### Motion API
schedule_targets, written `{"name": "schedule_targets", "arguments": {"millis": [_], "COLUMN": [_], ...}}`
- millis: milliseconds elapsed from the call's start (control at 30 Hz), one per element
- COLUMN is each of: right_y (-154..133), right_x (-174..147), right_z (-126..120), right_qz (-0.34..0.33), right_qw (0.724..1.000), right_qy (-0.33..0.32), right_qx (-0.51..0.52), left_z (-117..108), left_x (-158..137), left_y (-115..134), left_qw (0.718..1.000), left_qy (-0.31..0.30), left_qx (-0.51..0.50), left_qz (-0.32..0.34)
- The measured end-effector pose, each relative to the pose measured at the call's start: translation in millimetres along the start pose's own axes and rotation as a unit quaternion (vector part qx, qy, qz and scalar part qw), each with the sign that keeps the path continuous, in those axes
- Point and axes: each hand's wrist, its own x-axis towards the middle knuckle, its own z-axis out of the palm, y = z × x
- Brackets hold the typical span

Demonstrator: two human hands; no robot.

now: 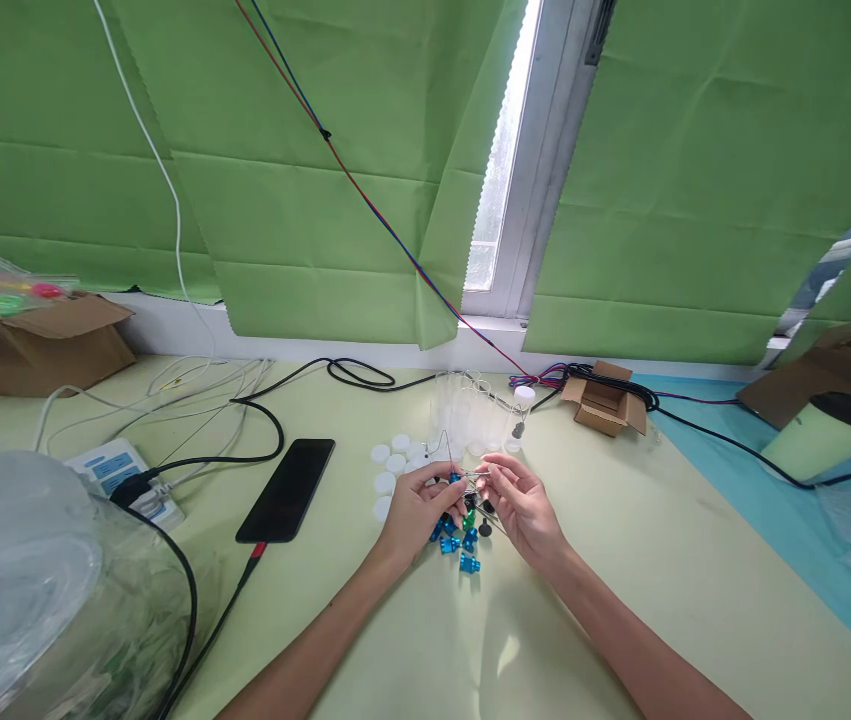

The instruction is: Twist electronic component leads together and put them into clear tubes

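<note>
My left hand (425,505) pinches a small blue metallic fitting (455,478) with a thin bent wire rising from it. Opposite it, my right hand (521,500) has its fingertips closed on a thin metal wire (476,473) that runs across to the left hand. Whether the wire and the fitting are joined I cannot tell. Below the hands lie several blue fittings (469,564), a green fitting (468,520) and small black parts (485,527). White round caps (384,484) are spread just left of and behind my left hand.
Clear plastic tubes (459,405) and a capped tube (522,405) stand behind the hands. A black phone (286,490) and a power strip (121,475) with cables lie left. A large plastic-wrapped roll (27,580) is at front left. A small open carton (605,400) and a green tumbler (822,435) are right.
</note>
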Motion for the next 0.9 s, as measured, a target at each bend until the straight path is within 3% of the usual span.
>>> {"name": "schedule_targets", "arguments": {"millis": [500, 900], "right_y": [9.2, 6.4], "right_x": [1.4, -2.4], "right_z": [-4.8, -1.8], "right_qz": [-0.023, 0.009], "right_qw": [0.999, 0.996], "right_qy": [0.02, 0.022], "right_qx": [-0.037, -0.086], "left_z": [-1.4, -2.9], "left_x": [2.0, 2.9], "left_y": [-4.2, -9.1], "left_qw": [1.0, 0.997], "left_qy": [0.01, 0.026], "left_qx": [0.012, 0.05], "left_qz": [0.016, 0.043]}}
